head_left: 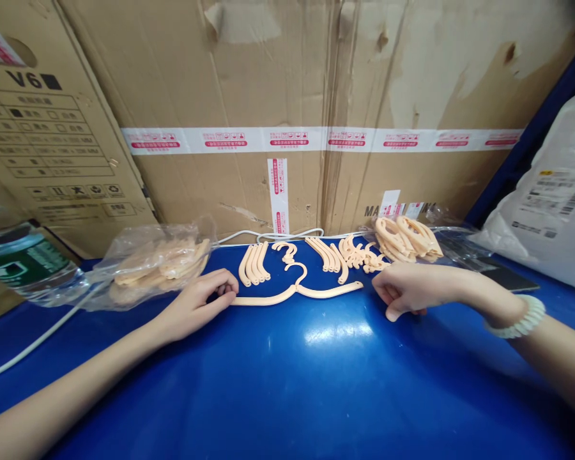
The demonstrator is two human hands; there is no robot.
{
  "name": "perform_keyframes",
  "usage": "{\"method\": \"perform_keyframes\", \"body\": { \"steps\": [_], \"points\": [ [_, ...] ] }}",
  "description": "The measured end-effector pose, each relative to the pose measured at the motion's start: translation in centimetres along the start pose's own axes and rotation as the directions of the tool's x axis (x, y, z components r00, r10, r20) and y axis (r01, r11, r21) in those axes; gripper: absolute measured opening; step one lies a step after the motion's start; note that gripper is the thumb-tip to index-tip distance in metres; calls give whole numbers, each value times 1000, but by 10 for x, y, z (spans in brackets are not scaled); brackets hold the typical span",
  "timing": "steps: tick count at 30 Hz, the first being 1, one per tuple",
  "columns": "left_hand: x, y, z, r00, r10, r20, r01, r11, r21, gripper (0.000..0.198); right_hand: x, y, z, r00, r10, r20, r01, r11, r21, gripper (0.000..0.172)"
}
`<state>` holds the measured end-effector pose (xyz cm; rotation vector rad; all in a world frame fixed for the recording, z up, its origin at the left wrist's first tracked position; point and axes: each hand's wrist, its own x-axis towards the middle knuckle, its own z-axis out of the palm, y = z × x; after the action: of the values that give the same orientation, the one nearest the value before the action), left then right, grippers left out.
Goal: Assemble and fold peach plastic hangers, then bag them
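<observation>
A peach-coloured plastic clothes hanger [268, 300] lies on the blue table, its two curved arms meeting at an upright-looking hook. My left hand [206, 297] is closed on the tip of the hanger's left arm, between thumb and fingers. Just past the right arm's tip, a small gap away, my right hand [407, 291] has its fingers curled under; whatever they hold, if anything, is hidden. Behind the hanger lie a row of loose hanger arms [255, 263] at left, a few hooks [285, 250] in the middle, and more arms [326, 257] at right.
A pile of small hooks [361, 254] and bundled peach parts [405, 237] lie at the right. On the left are a clear bag of similar parts [158, 262] and a bottle [26, 262]. Cardboard boxes [220, 191] wall off the back; a white parcel [551, 198] stands right.
</observation>
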<state>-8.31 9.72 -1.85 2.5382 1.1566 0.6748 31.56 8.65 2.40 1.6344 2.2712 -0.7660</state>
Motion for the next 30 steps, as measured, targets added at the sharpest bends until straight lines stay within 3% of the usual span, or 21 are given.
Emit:
{"method": "perform_keyframes", "body": {
  "steps": [10, 30],
  "points": [
    [-1, -6, 4, 997, -56, -56, 56, 998, 2, 25, 2, 2, 0, 1000, -25, -5, 25, 999, -30, 12],
    [-1, -7, 5, 991, 33, -130, -29, 999, 33, 24, 0, -2, 0, 1000, 9, 3, -9, 1000, -21, 11]
  ]
}}
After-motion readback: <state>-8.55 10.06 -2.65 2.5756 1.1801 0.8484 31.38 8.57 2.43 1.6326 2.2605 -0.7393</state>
